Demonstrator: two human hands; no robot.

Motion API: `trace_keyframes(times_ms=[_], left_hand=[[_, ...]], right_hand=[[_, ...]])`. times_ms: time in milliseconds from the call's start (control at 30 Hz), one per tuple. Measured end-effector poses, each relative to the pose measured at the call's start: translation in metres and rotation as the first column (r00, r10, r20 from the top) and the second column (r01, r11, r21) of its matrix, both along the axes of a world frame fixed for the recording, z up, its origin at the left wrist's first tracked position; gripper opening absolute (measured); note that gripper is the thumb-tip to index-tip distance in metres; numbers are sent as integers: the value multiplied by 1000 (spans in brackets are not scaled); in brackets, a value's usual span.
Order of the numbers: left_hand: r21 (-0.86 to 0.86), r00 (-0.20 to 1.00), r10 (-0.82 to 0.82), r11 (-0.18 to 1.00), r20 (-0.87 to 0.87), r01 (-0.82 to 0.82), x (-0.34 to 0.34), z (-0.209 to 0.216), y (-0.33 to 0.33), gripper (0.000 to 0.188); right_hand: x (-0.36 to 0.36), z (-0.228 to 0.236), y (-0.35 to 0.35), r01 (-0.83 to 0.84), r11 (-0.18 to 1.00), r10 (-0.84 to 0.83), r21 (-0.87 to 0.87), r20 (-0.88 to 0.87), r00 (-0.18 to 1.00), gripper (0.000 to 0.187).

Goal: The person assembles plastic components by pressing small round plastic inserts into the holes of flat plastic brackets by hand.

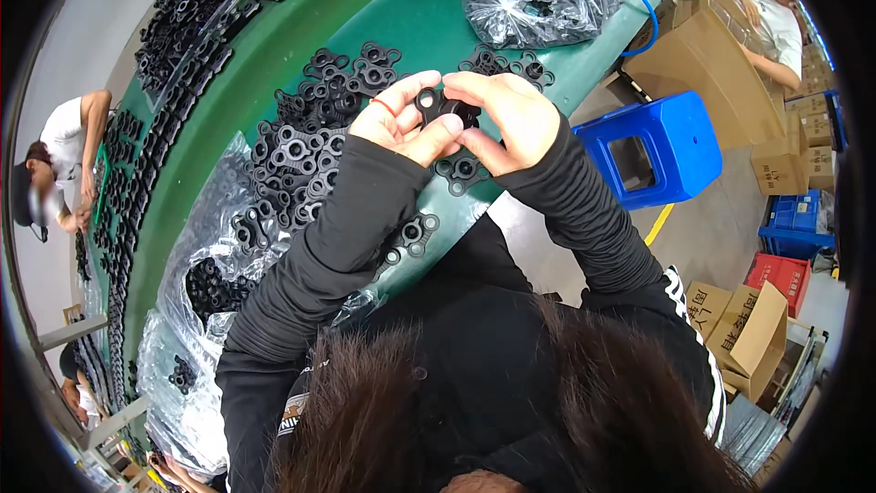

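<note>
Green tabletop [415,14] lies bare ahead, its edge passing just left of a blue stool [695,153]; heaped black parts [294,162] crowd the left side. Above the tabletop, the left hand [398,124] and right hand [518,123] together hold one black ring-ended part [463,113] in a narrow pinch

Black sleeves cover both arms up to the wrists: the left sleeve [338,219] and the right sleeve [598,201] are both gathered into many crosswise wrinkles. The left hand [401,123] and right hand [516,123] are bare, with a thin red band [383,108] on the left one. White stripes [714,393] run down the right outer side of the black top [474,365]; pale lettering [292,413] marks its left side. Long dark-brown hair [365,420] hangs at the near edge, left and right.
</note>
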State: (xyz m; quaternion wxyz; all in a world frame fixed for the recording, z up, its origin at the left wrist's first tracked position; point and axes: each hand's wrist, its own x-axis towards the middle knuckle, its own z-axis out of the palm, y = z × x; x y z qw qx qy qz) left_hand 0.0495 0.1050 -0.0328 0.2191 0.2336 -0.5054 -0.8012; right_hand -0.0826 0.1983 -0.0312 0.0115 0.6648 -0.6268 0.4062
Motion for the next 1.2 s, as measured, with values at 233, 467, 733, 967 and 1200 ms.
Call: trace_keyframes(times_ms=[233,467,733,967,1200], left_hand=[[68,1000,0,998,-20,2,-1,3,0,41],[82,999,-22,996,-28,24,-6,-11,-5,41],[95,994,-87,992,73,80,-15,-20,-7,36],[243,983,-169,959,71,147,-14,-23,-13,29],[189,983,-134,976,123,109,-18,-30,-16,29]], right_hand=[[-6,-15,-4,55,995,-25,-89,305,952,43],[-6,-42,1,-106,991,-41,78,947,318,27],[-12,-63,5,-32,999,-3,14,952,307,23],[-27,-63,7,-156,982,-76,107,979,191,21],[-28,-75,8,-138,988,-45,70,983,176,19]])
